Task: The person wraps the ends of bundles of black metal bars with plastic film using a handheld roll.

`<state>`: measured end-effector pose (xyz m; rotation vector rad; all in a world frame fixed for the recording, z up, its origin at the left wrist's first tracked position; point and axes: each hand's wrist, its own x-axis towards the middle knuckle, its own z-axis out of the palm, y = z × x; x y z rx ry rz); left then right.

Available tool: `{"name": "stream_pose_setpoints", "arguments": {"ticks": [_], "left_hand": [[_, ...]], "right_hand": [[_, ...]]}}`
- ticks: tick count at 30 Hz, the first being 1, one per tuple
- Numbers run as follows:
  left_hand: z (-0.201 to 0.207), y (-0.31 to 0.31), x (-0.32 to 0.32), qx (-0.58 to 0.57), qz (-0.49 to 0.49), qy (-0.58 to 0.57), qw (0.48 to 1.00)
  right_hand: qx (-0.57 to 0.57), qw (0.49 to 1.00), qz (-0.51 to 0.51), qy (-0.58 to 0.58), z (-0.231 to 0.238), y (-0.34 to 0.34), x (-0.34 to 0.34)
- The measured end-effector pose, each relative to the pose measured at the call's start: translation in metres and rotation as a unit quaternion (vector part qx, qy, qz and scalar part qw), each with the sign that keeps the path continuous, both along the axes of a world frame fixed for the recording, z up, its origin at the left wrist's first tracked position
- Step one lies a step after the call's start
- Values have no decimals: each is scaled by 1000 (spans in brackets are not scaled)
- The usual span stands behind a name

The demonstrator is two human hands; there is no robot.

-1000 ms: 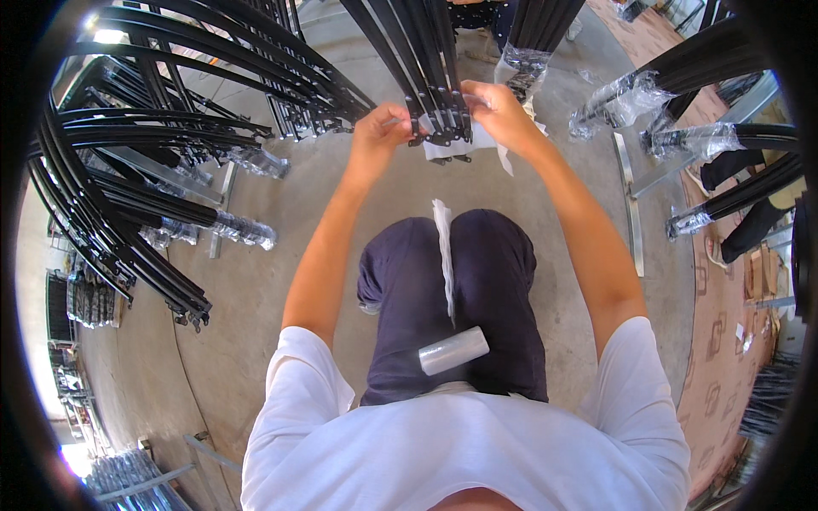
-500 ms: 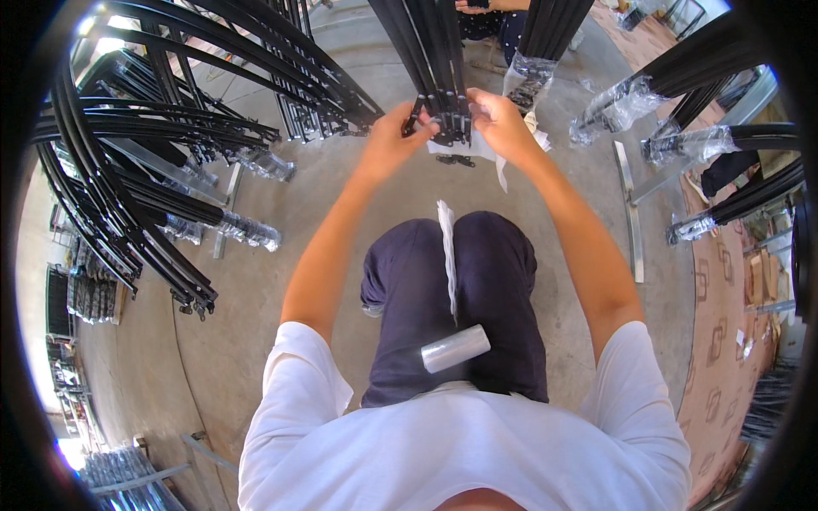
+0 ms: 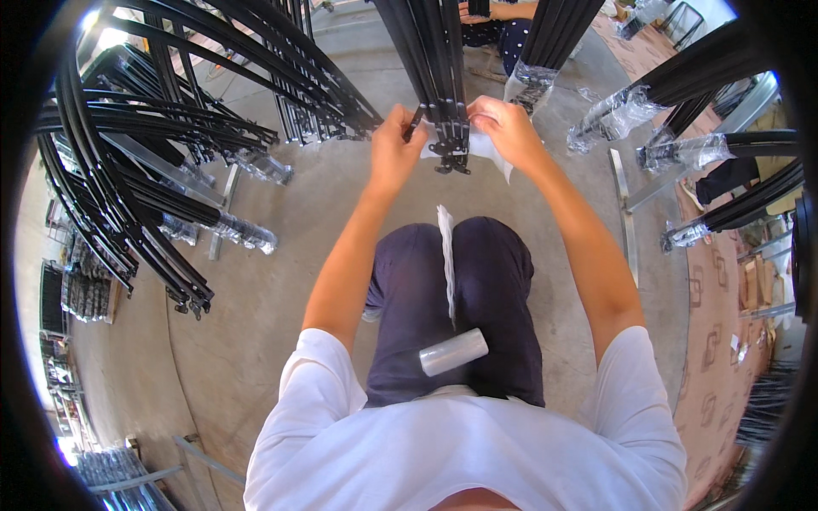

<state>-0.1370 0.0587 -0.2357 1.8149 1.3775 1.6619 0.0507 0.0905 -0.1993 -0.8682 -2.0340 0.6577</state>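
Observation:
A bundle of long black metal rods [image 3: 436, 85] hangs between my hands, its flat drilled ends [image 3: 452, 157] at the bottom. To the left of the bundle my left hand [image 3: 397, 146] is closed, with a short dark length of black rod [image 3: 415, 123] between its fingers, set slightly apart from the others. Behind the rod ends spreads a thin white sheet [image 3: 483, 146]. My right hand [image 3: 506, 128] pinches this sheet's edge just right of the bundle; its fingertips are partly hidden. A clear film roll [image 3: 454, 352] and a folded white strip [image 3: 446, 255] rest on my lap.
More black rods [image 3: 94, 192] arch in from the left, some with film-wrapped ends. Wrapped bundles [image 3: 613, 115] lean in at the right, near a metal bar [image 3: 625, 213] on the concrete floor [image 3: 281, 230]. Another person's hand [image 3: 477, 13] is at the far side.
My left hand has drawn a little left, off the bundle's ends. The rod ends now hang slightly lower and closer together. My right hand has shifted slightly rightward and down.

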Motion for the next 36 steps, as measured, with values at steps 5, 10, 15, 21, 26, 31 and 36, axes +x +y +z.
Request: {"name": "stream_pose_setpoints", "arguments": {"ticks": [5, 10, 15, 21, 26, 31, 36], "left_hand": [[4, -5, 22, 65, 94, 4, 993], [0, -5, 28, 94, 77, -44, 992], [-3, -7, -2, 31, -148, -135, 979], [15, -5, -34, -115, -287, -148, 939], [22, 2, -41, -213, -321, -222, 896], [37, 16, -40, -168, -319, -128, 924], [40, 11, -18, -57, -283, -211, 934]], "right_hand": [[50, 997, -53, -19, 10, -16, -2], [88, 992, -32, 79, 2, -15, -6], [62, 992, -29, 103, 2, -14, -8], [22, 994, -2, 111, 4, -15, -7], [-51, 994, 53, 78, 9, -12, -1], [-69, 992, 55, 94, 7, -7, 1], [17, 991, 4, 133, 18, -12, 0]]}}
